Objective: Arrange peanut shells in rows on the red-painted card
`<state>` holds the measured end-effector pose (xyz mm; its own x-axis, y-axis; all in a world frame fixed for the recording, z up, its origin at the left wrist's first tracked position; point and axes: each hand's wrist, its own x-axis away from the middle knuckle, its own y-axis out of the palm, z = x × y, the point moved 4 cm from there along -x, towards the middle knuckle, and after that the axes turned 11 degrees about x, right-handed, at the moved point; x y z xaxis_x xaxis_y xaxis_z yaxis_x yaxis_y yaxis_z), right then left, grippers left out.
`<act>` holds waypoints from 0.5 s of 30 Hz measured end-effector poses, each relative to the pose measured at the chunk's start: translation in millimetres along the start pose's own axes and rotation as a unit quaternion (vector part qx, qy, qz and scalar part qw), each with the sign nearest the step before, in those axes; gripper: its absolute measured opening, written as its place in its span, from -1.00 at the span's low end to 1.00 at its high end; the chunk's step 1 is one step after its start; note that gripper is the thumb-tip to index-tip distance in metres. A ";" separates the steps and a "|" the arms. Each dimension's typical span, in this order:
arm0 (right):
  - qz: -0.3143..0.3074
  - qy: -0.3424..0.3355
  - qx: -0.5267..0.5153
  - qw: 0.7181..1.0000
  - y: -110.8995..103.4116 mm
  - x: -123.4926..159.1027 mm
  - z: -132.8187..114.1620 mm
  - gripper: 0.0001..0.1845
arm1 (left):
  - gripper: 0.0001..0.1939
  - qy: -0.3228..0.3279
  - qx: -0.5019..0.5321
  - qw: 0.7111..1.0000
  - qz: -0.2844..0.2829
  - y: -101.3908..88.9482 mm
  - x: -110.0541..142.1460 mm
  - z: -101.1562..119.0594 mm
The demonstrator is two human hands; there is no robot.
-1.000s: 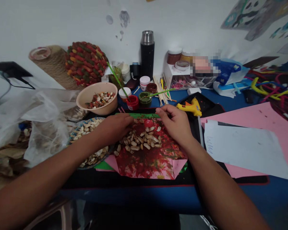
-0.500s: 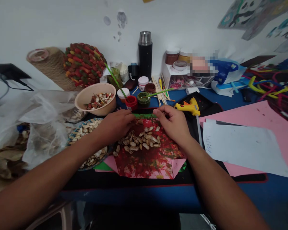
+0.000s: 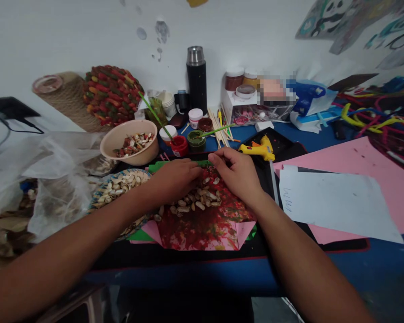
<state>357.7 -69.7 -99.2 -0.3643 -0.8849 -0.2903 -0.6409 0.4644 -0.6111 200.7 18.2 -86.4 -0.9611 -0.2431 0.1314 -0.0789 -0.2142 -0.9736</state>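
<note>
A paint-smeared pink paper sheet with folded front corners lies before me, bearing a pile of peanut shells. My left hand is over the pile's far left part, its fingers curled down and together, fingertips hidden. Beyond the pile, my right hand is closed with thumb and forefinger together near the sheet's far green edge. Whatever it pinches is too small to make out. On the left, a patterned plate bears more peanut shells, partly under my left forearm.
A peach bowl holds painted shells. Behind the sheet stand a red paint jar, a green paint jar and a black thermos. A yellow glue gun rests on a black tray. White paper lies at right.
My left hand has moved right and slightly toward me, covering part of the shell pile. My right hand keeps its pinch beside the far edge. The whole view has shifted slightly.
</note>
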 end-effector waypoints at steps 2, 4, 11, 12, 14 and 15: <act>0.000 0.000 0.004 1.000 -0.2 -0.1 -0.2 -0.68 | -0.83 -0.009 -0.041 0.999 0.024 -5.4 -1.0 1.1; 0.000 -0.002 0.007 1.000 -0.3 -0.1 -0.2 -0.69 | -0.83 -0.008 -0.090 0.995 0.053 -8.7 -4.1 3.6; 0.006 -0.010 0.005 1.000 -1.8 0.4 -0.9 -0.69 | -0.79 0.037 -0.168 0.983 0.065 4.3 -8.8 7.0; 0.006 -0.012 0.003 1.000 -1.8 0.5 -1.1 -0.70 | -0.78 0.039 -0.168 0.983 0.063 5.3 -6.8 6.2; 0.005 -0.019 -0.001 1.000 -1.5 0.7 -1.8 -0.70 | -0.79 0.038 -0.158 0.985 0.058 5.3 -2.2 4.3; 0.004 -0.022 -0.001 1.000 -1.4 0.8 -2.1 -0.70 | -0.81 0.037 -0.148 0.987 0.053 4.7 -0.3 3.6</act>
<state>356.9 -71.0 -97.0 -0.3394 -0.8821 -0.3268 -0.6394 0.4711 -0.6076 201.6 13.9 -90.3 -0.9839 -0.1772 0.0230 -0.0406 0.0963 -0.9945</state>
